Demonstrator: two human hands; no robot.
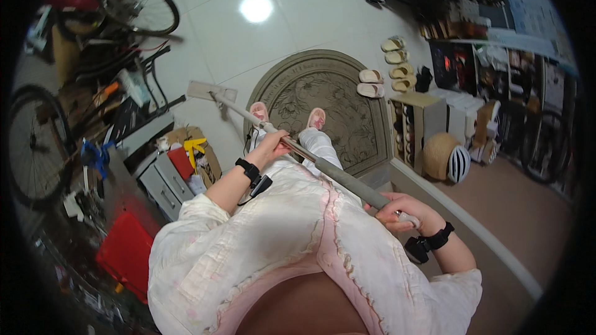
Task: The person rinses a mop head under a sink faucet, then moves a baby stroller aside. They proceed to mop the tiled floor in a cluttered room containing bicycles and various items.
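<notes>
A long mop handle (pixel 349 179) slants across my front, with a grey foam grip near its upper end. My left hand (pixel 274 145) is closed around the metal pole lower down. Around the top of the foam grip is my right hand (pixel 400 211), with the handle's pale end cap poking out past it. At the far end, a flat mop head (pixel 212 93) lies on the pale tile floor (pixel 219 51), left of my feet. My slippered feet stand on a brown half-round doormat (pixel 344 116) bearing a flower pattern and writing.
Left are bicycles (pixel 139 7), a grey drawer cabinet (pixel 163 186) and a red panel (pixel 128 256). Pairs of slippers (pixel 371 83) sit right of the mat. Farther right stand a shoe cabinet (pixel 421 111), a straw hat (pixel 437 156) and a striped helmet (pixel 459 164), beyond a raised ledge (pixel 465 204).
</notes>
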